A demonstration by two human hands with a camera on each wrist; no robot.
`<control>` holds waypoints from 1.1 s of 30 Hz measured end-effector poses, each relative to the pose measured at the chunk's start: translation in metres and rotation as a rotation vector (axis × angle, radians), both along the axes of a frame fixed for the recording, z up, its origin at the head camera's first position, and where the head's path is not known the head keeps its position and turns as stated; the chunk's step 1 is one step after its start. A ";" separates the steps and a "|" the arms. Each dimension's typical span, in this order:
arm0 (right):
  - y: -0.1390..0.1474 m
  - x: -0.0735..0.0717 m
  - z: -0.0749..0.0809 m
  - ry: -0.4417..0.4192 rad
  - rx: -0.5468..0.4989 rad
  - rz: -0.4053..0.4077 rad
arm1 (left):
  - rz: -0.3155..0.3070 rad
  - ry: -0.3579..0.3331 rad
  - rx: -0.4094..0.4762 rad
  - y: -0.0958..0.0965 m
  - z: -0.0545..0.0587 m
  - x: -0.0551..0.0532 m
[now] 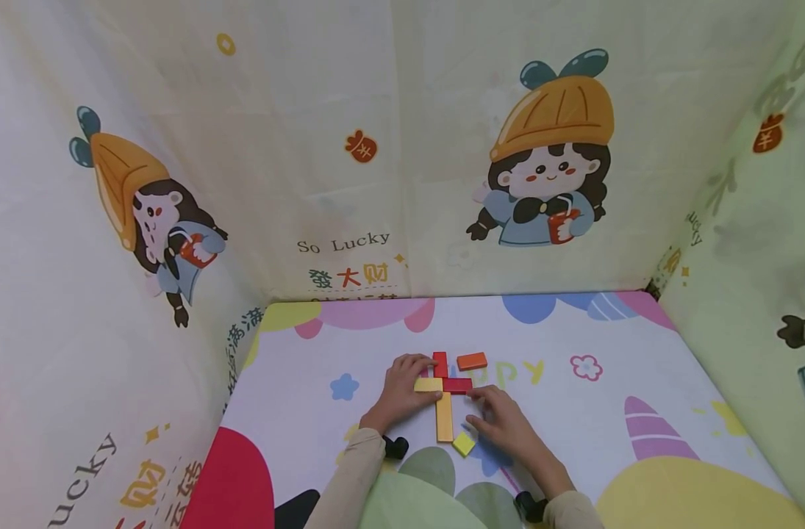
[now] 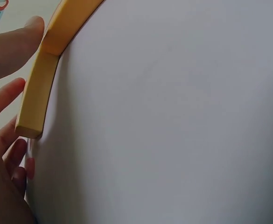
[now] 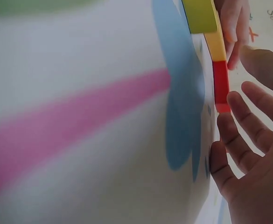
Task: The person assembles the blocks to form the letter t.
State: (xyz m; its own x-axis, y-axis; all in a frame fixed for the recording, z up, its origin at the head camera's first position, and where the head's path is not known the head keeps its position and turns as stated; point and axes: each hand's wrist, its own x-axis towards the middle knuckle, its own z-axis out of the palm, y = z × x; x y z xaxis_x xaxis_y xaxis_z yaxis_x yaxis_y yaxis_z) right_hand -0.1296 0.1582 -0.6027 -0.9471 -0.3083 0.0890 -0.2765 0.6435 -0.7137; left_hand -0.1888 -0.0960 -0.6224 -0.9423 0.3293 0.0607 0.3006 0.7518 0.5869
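On the patterned table top, several wooden blocks form a cross. An orange-yellow block [image 1: 445,417] makes the lower arm, a pale yellow block [image 1: 428,384] the left, a dark red block [image 1: 457,386] the right, and a red block [image 1: 439,364] the top. My left hand [image 1: 403,388] lies around the pale yellow block, thumb along its near side and fingertips by the upper red block. With loosely extended fingers, my right hand [image 1: 504,420] is at the outer end of the dark red block; a fingertip appears to touch it in the right wrist view.
Near the foot of the cross lies a lime-yellow block [image 1: 464,444]. An orange block [image 1: 471,361] lies behind, right of the upper red one. Printed cloth walls [image 1: 442,272] enclose the table at the back and sides.
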 end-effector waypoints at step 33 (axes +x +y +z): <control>-0.008 0.055 0.007 0.013 0.107 0.090 | -0.011 0.028 -0.004 -0.001 0.000 0.000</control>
